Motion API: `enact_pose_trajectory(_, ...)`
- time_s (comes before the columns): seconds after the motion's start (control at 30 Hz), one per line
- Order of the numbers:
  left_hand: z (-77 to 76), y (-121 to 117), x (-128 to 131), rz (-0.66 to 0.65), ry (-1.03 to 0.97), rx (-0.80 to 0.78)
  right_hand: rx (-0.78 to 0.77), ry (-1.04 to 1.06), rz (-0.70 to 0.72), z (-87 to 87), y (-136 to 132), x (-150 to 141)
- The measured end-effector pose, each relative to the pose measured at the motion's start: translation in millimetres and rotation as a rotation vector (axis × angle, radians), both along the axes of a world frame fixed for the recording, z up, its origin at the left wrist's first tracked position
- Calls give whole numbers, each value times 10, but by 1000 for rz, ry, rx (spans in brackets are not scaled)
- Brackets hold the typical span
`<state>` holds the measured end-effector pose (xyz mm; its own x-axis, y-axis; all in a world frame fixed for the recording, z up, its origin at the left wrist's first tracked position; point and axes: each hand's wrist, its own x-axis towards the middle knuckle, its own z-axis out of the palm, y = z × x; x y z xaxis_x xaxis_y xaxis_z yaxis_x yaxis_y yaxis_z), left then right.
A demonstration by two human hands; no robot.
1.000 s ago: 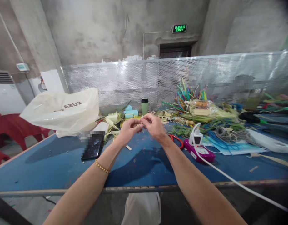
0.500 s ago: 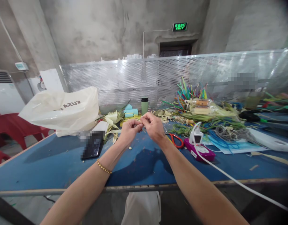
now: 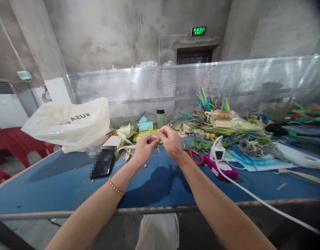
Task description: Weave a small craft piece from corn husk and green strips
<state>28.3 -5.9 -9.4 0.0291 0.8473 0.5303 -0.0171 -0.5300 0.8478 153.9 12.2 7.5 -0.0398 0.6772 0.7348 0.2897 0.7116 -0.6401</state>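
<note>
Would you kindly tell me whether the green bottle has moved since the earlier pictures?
No, the green bottle stands in the same place relative to the perforated metal screen behind it.

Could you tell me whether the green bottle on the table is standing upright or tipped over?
Upright: the green bottle has its black top uppermost.

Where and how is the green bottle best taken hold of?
Probably around the green body, below the black lid, from the front right: the bottle stands upright and looks round, light-blue rolls lie at its left, and the perforated screen rises behind.
</note>
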Motion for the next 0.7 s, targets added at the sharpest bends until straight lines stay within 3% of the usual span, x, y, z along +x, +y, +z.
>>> enact_pose_trajectory(0.07, 2, 12, -13, -27, -25, -11, -20, 15, 31, -10, 29, 0)
enact_pose_trajectory(0.23, 59, 29, -114, -350, -266, -211, -85, 121, 85, 1, 67, 23)
enact_pose_trajectory(0.33, 82, 22, -150, -415, -324, -315, -112, 201, 73, 25, 67, 38)
enact_pose_trajectory(0.43, 84, 1, -131, -475, -291, -321, -122, 237, 75, 34, 57, 33)
enact_pose_trajectory(0.57, 78, -14, -84, -444, -320, -275, -114, 245, 108, 20, 34, -1)
enact_pose_trajectory(0.7, 54, 34, -86, -288, -294, -142, -144, 172, 145, 8, 39, 0)
